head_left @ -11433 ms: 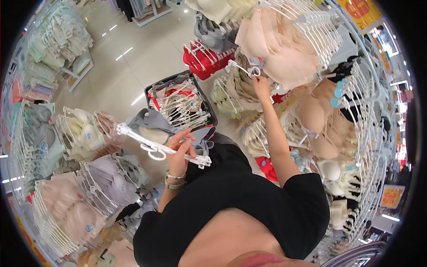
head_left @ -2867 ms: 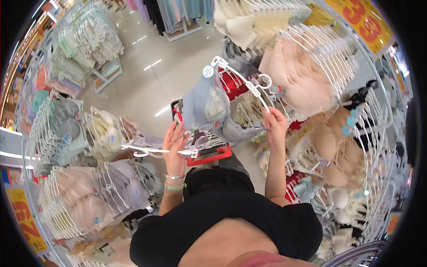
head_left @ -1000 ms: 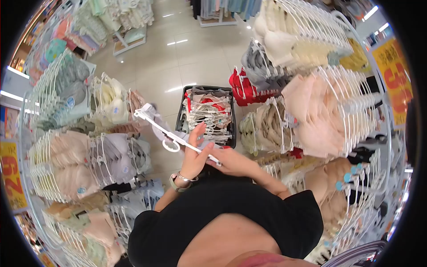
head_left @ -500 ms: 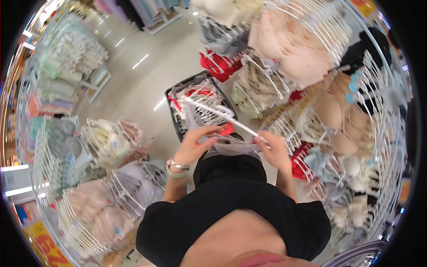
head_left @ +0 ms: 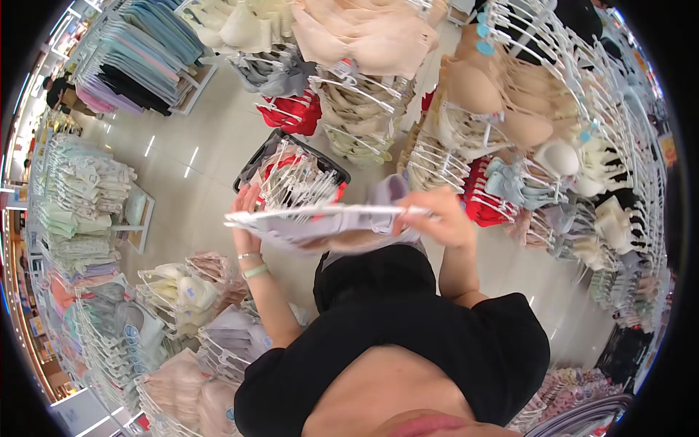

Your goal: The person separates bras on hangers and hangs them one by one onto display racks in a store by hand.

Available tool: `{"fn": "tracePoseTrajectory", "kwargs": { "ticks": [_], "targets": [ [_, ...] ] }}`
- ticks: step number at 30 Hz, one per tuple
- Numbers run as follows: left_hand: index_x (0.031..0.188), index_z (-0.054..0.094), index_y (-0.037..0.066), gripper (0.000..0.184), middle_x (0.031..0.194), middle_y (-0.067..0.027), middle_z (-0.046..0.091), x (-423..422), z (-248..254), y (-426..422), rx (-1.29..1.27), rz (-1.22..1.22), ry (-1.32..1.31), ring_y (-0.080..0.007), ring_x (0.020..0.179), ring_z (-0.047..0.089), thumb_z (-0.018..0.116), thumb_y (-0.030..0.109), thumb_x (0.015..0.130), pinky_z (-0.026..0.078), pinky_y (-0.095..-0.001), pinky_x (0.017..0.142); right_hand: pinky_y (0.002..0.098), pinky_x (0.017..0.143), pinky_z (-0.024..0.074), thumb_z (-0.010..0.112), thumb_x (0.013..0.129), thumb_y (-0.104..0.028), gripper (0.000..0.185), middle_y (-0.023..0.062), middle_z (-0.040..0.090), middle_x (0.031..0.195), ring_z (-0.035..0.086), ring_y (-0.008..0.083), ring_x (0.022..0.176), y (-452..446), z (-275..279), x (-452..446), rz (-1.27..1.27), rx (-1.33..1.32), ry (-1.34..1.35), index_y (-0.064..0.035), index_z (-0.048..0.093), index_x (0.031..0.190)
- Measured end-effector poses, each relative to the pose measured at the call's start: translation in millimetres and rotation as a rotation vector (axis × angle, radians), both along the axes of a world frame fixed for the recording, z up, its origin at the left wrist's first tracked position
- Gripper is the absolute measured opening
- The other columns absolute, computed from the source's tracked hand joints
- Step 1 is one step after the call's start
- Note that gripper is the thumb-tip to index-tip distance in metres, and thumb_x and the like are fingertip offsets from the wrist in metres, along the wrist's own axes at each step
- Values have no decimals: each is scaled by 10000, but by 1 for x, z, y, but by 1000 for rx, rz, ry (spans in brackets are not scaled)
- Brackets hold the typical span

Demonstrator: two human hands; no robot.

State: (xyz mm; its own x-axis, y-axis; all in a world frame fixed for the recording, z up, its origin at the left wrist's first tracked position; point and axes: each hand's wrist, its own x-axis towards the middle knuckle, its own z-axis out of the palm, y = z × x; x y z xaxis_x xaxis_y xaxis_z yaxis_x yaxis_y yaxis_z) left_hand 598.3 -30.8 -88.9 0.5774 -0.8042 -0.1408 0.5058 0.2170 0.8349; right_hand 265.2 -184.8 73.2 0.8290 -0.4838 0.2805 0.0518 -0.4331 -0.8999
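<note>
A pale lavender-grey bra (head_left: 320, 231), smeared by motion, hangs from a white hanger (head_left: 313, 212) held almost level in front of my waist. My right hand (head_left: 440, 218) is closed around the hanger's right end and the bra's edge there. At the other end, my left hand (head_left: 247, 218) is at the hanger's left tip, fingers pointing up and partly behind it; it seems to grip that end, though blur hides the thumb. Just beyond stands a dark basket (head_left: 344, 175) heaped with white hangers and red, beige and grey underwear (head_left: 295, 175).
Racks of beige bras (head_left: 364, 33) stand ahead and to the right, with red garments (head_left: 290, 114) hanging lower. More bras (head_left: 178, 291) hang on the left. Folded or hung clothes (head_left: 138, 54) fill a stand farther back. Shiny floor (head_left: 164, 171) runs between the racks.
The view has turned, shifting the racks ahead leftward. The hanger has swung from slanting to nearly level. My left hand has moved left, from the bra's fabric to the hanger's end.
</note>
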Motion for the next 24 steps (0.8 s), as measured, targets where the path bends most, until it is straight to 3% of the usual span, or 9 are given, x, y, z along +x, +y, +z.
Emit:
{"fn": "tracePoseTrajectory", "kwargs": {
  "ticks": [1,3,5,8,11,13,16,20,24],
  "targets": [
    [1270,308,40,490,1307,-156,351,25,-36,4,49,-170,-163,-254,1204,348,275,354,896,305,-431,972,280,466,441,529,796,-164,187,98,596,586,574,168,501,-2,0,-7,-49,90,-150,21,556,792],
    [1279,296,53,544,1309,-158,349,4,-12,-9,242,-180,157,-282,1212,328,256,420,879,292,-481,971,234,452,433,495,823,-155,183,111,613,622,568,149,498,-8,-7,-29,-76,552,-257,11,559,782],
    [1293,292,77,607,1311,-142,352,-11,-23,-14,107,-394,332,-310,1205,333,252,498,859,292,-502,961,237,425,430,475,841,-178,225,162,591,600,550,175,459,-14,-21,-43,-125,657,-451,34,521,781],
    [1297,291,82,612,1309,-137,357,-101,27,-31,34,-525,512,-319,1193,347,257,506,857,297,-502,958,219,385,391,474,841,-239,273,152,541,526,507,160,405,-27,-46,-80,-219,730,-466,18,485,748],
    [1301,289,87,618,1307,-132,361,-203,69,-50,-44,-683,670,-328,1182,362,262,513,855,301,-501,955,232,429,417,436,862,-172,218,126,555,577,532,169,467,-37,-78,-129,-458,933,-585,25,513,807],
    [1304,288,90,622,1306,-128,364,-260,83,-62,-130,-829,759,-334,1174,371,265,518,854,305,-501,953,237,452,433,449,856,-162,205,125,566,612,545,159,510,-42,-91,-169,-452,886,-585,26,523,817],
    [1306,308,137,637,1268,-82,420,-321,84,-69,-381,-1122,906,-263,1132,432,292,563,833,327,-458,949,236,496,433,453,859,-152,195,101,564,621,530,146,532,-27,-99,-239,-711,979,-585,25,530,833],
    [1310,303,148,667,1253,-76,438,-387,92,-72,-214,-1188,1022,-269,1105,459,274,596,817,352,-458,931,234,494,441,442,867,-151,194,91,568,633,542,149,537,6,-100,-321,-858,1028,-858,25,520,844],
    [1307,309,149,664,1260,-71,432,-448,104,-66,-152,-1288,1028,-271,1114,451,277,596,817,347,-459,934,230,481,438,435,873,-151,191,93,567,630,545,146,533,42,-107,-389,-849,892,-800,20,515,842]
  ]
}}
